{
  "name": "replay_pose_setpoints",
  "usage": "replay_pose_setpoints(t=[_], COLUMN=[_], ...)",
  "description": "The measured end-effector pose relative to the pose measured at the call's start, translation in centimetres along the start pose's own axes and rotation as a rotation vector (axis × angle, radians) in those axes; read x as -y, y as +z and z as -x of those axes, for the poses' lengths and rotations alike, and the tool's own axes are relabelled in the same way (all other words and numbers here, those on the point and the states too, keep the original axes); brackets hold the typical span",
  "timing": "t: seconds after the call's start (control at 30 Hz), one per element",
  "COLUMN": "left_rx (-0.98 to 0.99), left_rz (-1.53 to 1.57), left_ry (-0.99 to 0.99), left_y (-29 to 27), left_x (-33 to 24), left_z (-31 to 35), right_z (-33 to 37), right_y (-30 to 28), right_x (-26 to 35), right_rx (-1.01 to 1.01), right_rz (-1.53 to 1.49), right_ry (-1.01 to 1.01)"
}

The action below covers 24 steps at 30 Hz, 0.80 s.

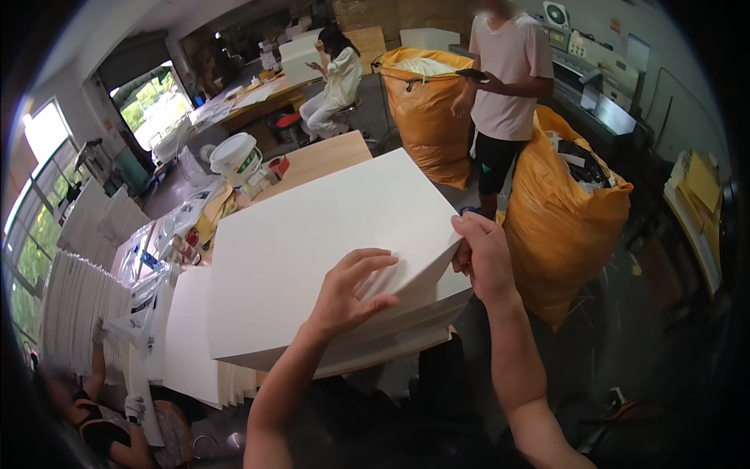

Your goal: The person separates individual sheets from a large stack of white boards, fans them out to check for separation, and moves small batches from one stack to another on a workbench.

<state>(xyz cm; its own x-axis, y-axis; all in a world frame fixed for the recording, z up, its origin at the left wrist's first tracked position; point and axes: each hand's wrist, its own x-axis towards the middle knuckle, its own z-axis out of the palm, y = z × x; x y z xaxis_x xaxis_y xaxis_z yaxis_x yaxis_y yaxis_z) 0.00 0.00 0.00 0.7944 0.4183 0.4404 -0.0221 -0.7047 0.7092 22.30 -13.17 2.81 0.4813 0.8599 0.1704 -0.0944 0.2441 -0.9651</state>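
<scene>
A tall stack of large white sheets (297, 227) lies on the wooden table in front of me. My right hand (484, 254) pinches the right corner of the top sheet, thumb above and fingers curled beneath, and holds it lifted so that the sheet bends upward. Below that corner the edges of the sheets under it show. My left hand (355, 289) is over the near part of the lifted sheet, fingers spread and holding nothing. Whether its fingertips touch the paper I cannot tell.
Left of the stack are more white sheets (187, 336) and a co-worker in gloves (134, 408). A white bucket (234, 159) stands on the wooden table (328, 160). Two orange sacks (566, 227) and a standing person (512, 78) are at right; another person (336, 82) sits farther back.
</scene>
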Motion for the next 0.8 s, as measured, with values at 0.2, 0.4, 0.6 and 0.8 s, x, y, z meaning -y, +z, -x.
replay_pose_setpoints(t=[0.2, 0.4, 0.6, 0.8], left_rx=[-0.032, -0.013, -0.146, 0.038], left_rz=[-0.013, 0.03, 0.177, -0.039], left_ry=[0.056, -0.019, -0.063, 0.028], left_y=[0.3, 0.2, 1.0, 0.2], left_x=[-1.3, -0.8, -1.6, -1.5], left_z=[-0.1, -0.1, 0.2, 0.0], right_z=[-0.2, -0.1, 0.5, -0.3], right_y=[-0.2, -0.2, 0.7, 0.3], right_x=[-0.2, -0.3, 0.1, 0.0], right_rx=[0.003, -0.019, -0.106, -0.006], right_rz=[-0.274, -0.2, 0.27, -0.195], right_ry=[0.065, 0.041, -0.129, 0.064])
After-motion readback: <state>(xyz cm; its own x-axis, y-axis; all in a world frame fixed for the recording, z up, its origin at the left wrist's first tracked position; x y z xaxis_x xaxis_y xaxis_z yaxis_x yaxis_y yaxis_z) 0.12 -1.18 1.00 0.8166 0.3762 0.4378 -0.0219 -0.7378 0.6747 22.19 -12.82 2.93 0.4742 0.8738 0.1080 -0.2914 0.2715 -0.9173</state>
